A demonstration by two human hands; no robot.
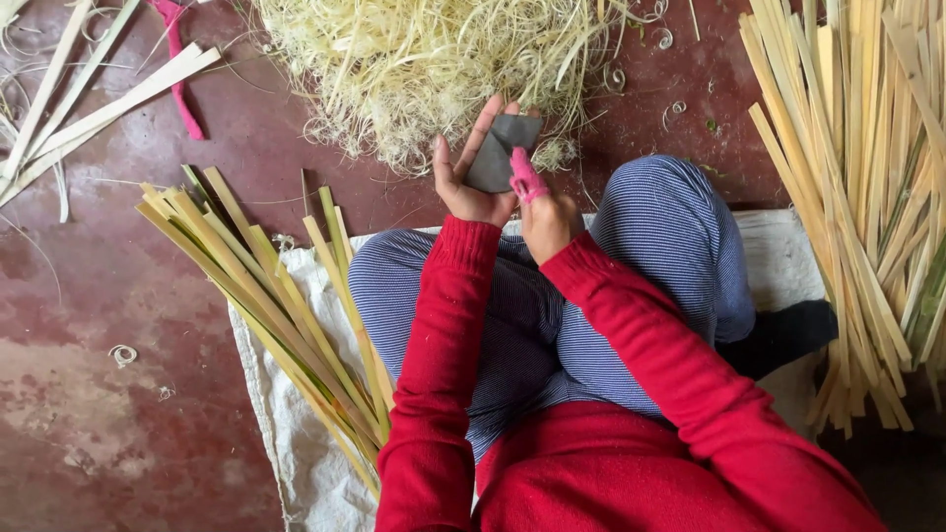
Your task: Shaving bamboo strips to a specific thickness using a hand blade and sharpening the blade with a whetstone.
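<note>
The person sits cross-legged on a white cloth [286,394] spread over a dark red floor [118,325], hemmed in on three sides: a fan of bamboo strips [266,296] lies just beside the left knee, a thick bundle of bamboo slats [857,197] runs down the right edge and is cut off by the frame, and a heap of pale shavings [424,59] sits directly ahead, its top cropped. Open floor shows mainly to the lower left. The left hand [468,172] is raised palm-up with fingers spread, cradling a flat dark grey stone [501,153] in front of the knees, near the shavings. The right hand [545,212] curls beside it, a pink-wrapped finger [525,177] pressing the stone's lower edge; whether it grips anything else is hidden. Both red sleeves bend inward.
</note>
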